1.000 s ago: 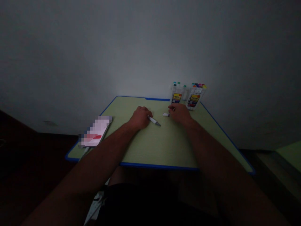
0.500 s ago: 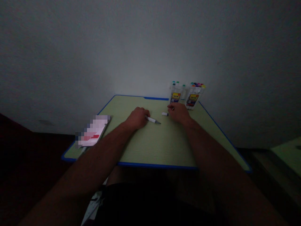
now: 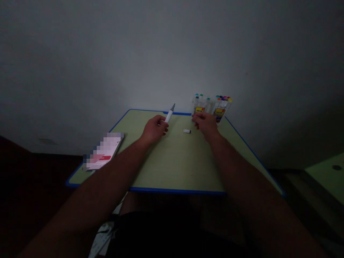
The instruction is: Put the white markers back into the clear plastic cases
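A white marker point(image 3: 169, 115) is gripped in my left hand point(image 3: 155, 129), raised off the table with its grey uncapped tip pointing up and away. My right hand point(image 3: 206, 123) is over the table in front of the marker cases, its thumb and fingers closed in a pinch. What they hold, if anything, I cannot make out. Between my hands, a small white marker cap point(image 3: 187, 131) with a dark end lies on the pale green table point(image 3: 177, 161).
Two clear cases, a left one point(image 3: 199, 107) and a right one point(image 3: 220, 111), hold markers with coloured ends near the back right. A phone or tablet point(image 3: 106, 152) with a partly blurred lit screen lies at the left edge. Behind the table is a grey wall point(image 3: 150, 53).
My left hand has lifted the marker and turned it from pointing right to pointing up. My right hand has shifted slightly, fingers still pinched. The cap stays on the table.
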`<action>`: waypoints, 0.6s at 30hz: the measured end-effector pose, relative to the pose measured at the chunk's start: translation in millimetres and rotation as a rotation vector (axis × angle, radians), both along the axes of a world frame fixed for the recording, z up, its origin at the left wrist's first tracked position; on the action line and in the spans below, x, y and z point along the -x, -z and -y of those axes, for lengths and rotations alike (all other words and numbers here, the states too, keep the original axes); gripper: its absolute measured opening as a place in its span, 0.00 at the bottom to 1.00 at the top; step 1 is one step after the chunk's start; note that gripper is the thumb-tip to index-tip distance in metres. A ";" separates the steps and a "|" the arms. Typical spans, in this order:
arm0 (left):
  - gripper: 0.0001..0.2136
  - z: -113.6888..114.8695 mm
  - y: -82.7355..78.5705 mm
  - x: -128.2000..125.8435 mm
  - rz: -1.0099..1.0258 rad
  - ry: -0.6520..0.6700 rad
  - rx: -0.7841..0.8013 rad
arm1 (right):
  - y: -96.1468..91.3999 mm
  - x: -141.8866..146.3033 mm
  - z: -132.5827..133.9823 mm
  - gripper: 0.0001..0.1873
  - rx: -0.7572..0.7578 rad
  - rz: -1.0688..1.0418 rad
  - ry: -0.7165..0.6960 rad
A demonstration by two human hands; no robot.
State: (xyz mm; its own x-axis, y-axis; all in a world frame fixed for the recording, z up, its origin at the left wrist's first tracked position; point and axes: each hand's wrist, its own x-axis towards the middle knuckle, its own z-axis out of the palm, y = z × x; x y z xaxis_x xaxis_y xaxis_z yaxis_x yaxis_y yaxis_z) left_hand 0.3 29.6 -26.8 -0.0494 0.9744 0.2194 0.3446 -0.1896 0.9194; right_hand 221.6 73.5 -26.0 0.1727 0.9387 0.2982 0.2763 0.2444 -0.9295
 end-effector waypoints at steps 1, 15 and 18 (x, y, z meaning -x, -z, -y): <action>0.03 0.9 -1.0 -2.0 0.084 0.022 0.035 | -0.2 4.1 2.7 0.08 0.000 -0.001 -0.036; 0.03 15.1 -9.1 -15.6 0.360 0.217 0.199 | -0.2 35.6 22.9 0.12 0.000 -0.056 -0.334; 0.03 15.8 -9.2 -15.5 0.354 0.244 0.207 | 1.0 36.6 22.0 0.13 -0.012 -0.073 -0.353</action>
State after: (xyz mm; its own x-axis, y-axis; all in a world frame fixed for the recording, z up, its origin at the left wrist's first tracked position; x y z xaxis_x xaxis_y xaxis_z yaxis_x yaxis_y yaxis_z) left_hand 15.9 13.8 -17.6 0.1495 0.9883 0.0305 -0.0285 -0.0266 0.9992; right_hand 185.0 51.5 -27.0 -0.1405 0.9407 0.3088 0.1062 0.3244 -0.9399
